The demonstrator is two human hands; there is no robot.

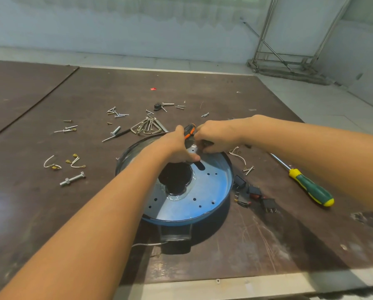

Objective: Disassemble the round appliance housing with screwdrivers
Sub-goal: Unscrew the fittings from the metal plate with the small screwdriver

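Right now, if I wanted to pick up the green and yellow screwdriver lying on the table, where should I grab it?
Probably the thick green handle of the screwdriver, from above, fingers across its width. It lies flat on the table with bare surface either side, while the thin metal shaft runs up close to the right arm.
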